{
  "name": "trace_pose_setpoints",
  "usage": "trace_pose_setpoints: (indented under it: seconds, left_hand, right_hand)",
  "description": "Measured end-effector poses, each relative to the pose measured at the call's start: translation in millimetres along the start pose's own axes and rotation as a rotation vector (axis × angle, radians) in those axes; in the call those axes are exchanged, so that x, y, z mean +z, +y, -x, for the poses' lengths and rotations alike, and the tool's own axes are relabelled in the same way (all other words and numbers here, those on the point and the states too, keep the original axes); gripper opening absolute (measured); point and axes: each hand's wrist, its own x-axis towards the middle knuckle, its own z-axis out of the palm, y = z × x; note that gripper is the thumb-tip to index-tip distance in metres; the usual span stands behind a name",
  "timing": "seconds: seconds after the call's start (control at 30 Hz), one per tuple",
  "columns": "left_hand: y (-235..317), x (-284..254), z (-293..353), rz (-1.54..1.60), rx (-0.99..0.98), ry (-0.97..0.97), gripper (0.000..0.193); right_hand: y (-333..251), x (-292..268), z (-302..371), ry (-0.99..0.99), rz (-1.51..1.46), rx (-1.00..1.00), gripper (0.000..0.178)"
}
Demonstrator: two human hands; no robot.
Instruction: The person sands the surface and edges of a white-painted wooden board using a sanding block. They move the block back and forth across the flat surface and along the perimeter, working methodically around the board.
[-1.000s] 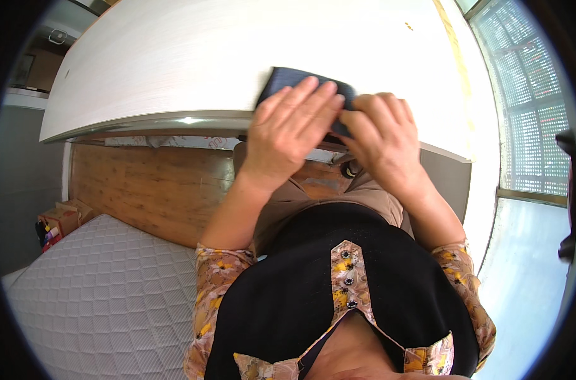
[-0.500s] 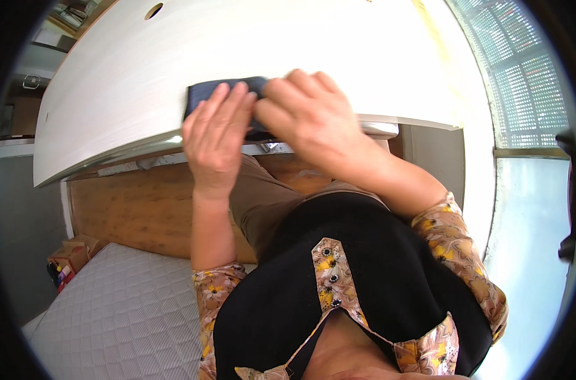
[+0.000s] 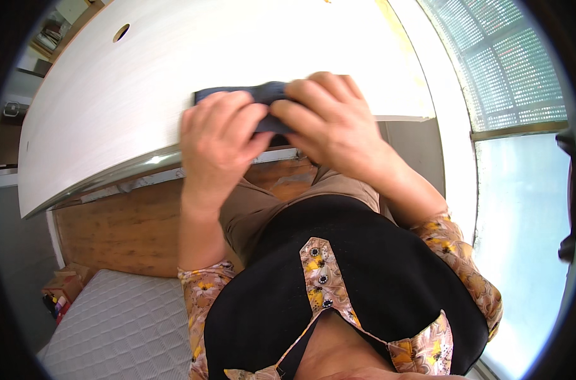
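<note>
At the near edge of the white tabletop (image 3: pixel 111 95) lies a dark blue folded cloth (image 3: pixel 270 93), its exact kind hidden by my fingers. My left hand (image 3: pixel 217 136) is closed on its left part, with fingers bent and the thumb reaching toward the middle. On the other side my right hand (image 3: pixel 332 120) grips the right end, fingers curled and a little blurred. Part of the cloth shows between the two hands and above my left fingers.
A quilted grey mattress (image 3: pixel 123 323) lies at the lower left, with a cardboard box (image 3: pixel 66 285) by its far corner. Wooden flooring (image 3: pixel 123 228) shows below the table. A window with a mesh-like upper pane (image 3: pixel 509 69) stands at the right. The tabletop has a round hole (image 3: pixel 121 33).
My left fingers have gone from lying stretched over the cloth to bent around it. My right hand has shifted slightly right with its end. The whole view has turned a little.
</note>
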Motion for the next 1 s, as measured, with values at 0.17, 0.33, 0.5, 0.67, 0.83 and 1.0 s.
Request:
trace_pose_setpoints:
  seconds: [0.17,0.33,0.5,0.67,0.83,1.0]
  left_hand:
    - [-29.7,-40.5,17.7,0.050,-0.154,-0.001,0.045]
    - [-5.0,-19.9,13.6,-0.007,-0.143,-0.043,0.044]
    - [46.9,24.7,-15.1,-0.011,-0.012,-0.087,0.051]
    - [80.4,61.2,-39.9,-0.038,0.094,0.095,0.026]
    - [67.8,45.3,-22.1,-0.038,0.063,0.064,0.051]
    - [28.2,13.6,10.8,-0.184,-0.026,-0.010,0.048]
  right_hand:
    - [-32.4,44.3,-27.2,0.080,0.080,-0.125,0.030]
    - [-18.2,30.0,-2.0,0.097,0.044,-0.056,0.031]
    - [19.9,-26.9,43.3,0.048,0.067,0.118,0.046]
    - [38.8,-58.5,65.8,0.034,0.185,0.185,0.048]
    - [27.5,-43.6,54.5,0.042,0.137,0.098,0.047]
    - [9.9,-0.4,15.3,0.043,0.012,-0.030,0.034]
